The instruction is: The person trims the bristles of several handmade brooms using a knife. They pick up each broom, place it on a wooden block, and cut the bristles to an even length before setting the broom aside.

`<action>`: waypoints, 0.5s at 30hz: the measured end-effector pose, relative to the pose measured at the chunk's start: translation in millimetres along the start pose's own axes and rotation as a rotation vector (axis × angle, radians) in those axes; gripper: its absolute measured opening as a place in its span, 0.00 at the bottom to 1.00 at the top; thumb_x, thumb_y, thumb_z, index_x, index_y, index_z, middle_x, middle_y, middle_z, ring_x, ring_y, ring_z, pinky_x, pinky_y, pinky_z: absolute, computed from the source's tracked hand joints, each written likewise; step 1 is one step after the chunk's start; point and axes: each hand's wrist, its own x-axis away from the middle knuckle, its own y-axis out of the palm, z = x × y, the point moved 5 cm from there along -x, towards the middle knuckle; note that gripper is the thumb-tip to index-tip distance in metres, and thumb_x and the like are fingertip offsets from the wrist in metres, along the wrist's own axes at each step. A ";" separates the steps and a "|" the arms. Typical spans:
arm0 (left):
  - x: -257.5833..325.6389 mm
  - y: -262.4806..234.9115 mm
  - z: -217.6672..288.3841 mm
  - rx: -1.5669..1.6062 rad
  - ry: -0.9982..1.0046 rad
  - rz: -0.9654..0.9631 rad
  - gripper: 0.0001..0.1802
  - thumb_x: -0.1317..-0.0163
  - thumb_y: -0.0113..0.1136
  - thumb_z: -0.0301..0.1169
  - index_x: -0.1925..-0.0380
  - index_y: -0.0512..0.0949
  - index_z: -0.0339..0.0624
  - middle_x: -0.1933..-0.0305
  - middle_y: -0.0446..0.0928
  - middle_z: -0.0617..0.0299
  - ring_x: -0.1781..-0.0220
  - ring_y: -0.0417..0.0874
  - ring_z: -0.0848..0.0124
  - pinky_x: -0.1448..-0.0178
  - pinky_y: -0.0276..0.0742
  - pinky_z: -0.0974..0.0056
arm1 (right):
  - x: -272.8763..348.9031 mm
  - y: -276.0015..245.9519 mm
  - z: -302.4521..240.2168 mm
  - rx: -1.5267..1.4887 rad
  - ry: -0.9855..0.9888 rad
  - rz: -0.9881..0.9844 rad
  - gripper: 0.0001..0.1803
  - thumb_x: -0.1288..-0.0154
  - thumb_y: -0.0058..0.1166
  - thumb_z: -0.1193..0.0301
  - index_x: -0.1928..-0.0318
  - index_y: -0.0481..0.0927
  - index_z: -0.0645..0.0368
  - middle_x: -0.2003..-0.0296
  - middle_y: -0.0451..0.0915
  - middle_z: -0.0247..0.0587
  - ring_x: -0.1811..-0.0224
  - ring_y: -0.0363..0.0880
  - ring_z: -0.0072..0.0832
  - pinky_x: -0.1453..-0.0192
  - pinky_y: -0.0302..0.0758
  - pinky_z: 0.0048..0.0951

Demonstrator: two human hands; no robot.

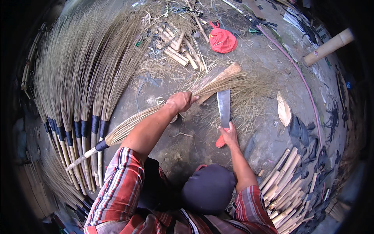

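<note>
My left hand (180, 102) is closed around the bristles of a grass broom (130, 125). The broom's pale stick handle and dark binding point to the lower left, past my forearm. Beyond my fist the bristle ends fan out to the right, over a wooden board (232, 70) on the ground. In my right hand (230, 134) is a machete (224, 107), gripped by its orange handle with the blade pointing away from me. The blade's far end meets the lower edge of the bristles; whether it passes beneath them I cannot tell.
Several finished brooms (83, 101) lie in a row at left. Cut bamboo pieces (181, 45) and a red cloth bag (223, 40) lie at the far side. Bamboo sticks (286, 187) are heaped at lower right, below a dry leaf (283, 109). A purple hose (296, 66) curves along the right.
</note>
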 end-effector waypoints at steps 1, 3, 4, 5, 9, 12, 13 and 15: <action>-4.3 2.9 -2.9 0.002 -0.015 -0.011 0.39 0.21 0.36 0.62 0.46 0.79 0.34 0.47 0.83 0.36 0.40 0.83 0.41 0.34 0.76 0.44 | 10.5 2.8 0.6 -0.297 0.092 -0.058 0.22 0.27 0.62 0.62 0.43 0.71 0.61 0.60 0.77 0.46 0.61 0.83 0.37 0.52 0.83 0.42; -10.4 7.7 -7.9 0.015 -0.009 -0.004 0.40 0.22 0.36 0.63 0.48 0.79 0.34 0.48 0.83 0.36 0.42 0.83 0.41 0.35 0.76 0.44 | 39.7 2.6 -7.2 -0.608 0.195 -0.064 0.15 0.23 0.56 0.64 0.46 0.71 0.59 0.66 0.77 0.39 0.72 0.81 0.28 0.62 0.84 0.36; -13.0 8.8 -10.1 0.026 0.010 0.015 0.40 0.22 0.37 0.64 0.50 0.79 0.33 0.51 0.83 0.35 0.44 0.84 0.41 0.37 0.76 0.44 | 53.4 -1.7 -14.2 -0.624 0.202 -0.016 0.12 0.21 0.53 0.65 0.47 0.71 0.59 0.69 0.77 0.36 0.76 0.78 0.24 0.67 0.83 0.32; -14.6 12.1 -12.9 0.036 0.010 0.004 0.40 0.22 0.38 0.64 0.52 0.79 0.33 0.53 0.84 0.35 0.45 0.84 0.40 0.39 0.77 0.44 | 65.1 -5.5 -20.7 -0.628 0.246 0.042 0.10 0.19 0.50 0.66 0.48 0.70 0.58 0.71 0.76 0.34 0.80 0.76 0.20 0.71 0.82 0.28; -24.6 20.4 -20.4 0.091 0.045 -0.071 0.42 0.23 0.37 0.65 0.56 0.82 0.32 0.55 0.84 0.35 0.47 0.84 0.41 0.38 0.77 0.47 | 67.9 -30.9 -76.4 -0.428 0.070 0.151 0.09 0.18 0.47 0.66 0.52 0.71 0.59 0.76 0.75 0.32 0.79 0.77 0.19 0.75 0.77 0.26; -29.5 22.0 -24.0 0.146 0.050 -0.098 0.44 0.24 0.38 0.67 0.57 0.83 0.31 0.58 0.84 0.35 0.49 0.84 0.41 0.38 0.77 0.48 | 45.3 -48.6 -119.0 -0.154 -0.198 0.203 0.09 0.17 0.46 0.67 0.54 0.72 0.60 0.74 0.76 0.33 0.78 0.78 0.18 0.75 0.75 0.26; -30.6 21.1 -23.9 0.145 0.063 -0.097 0.44 0.24 0.38 0.67 0.57 0.83 0.31 0.58 0.84 0.35 0.49 0.84 0.41 0.38 0.77 0.48 | 37.6 -49.7 -130.5 -0.098 -0.323 0.235 0.09 0.17 0.45 0.67 0.54 0.71 0.61 0.74 0.77 0.31 0.77 0.77 0.17 0.75 0.74 0.25; -30.1 20.9 -24.7 0.154 0.051 -0.124 0.44 0.23 0.37 0.66 0.56 0.83 0.31 0.58 0.84 0.35 0.49 0.84 0.41 0.38 0.77 0.48 | 20.9 -45.3 -143.1 -0.121 -0.510 0.319 0.08 0.18 0.46 0.69 0.55 0.71 0.61 0.74 0.78 0.36 0.76 0.80 0.23 0.73 0.76 0.28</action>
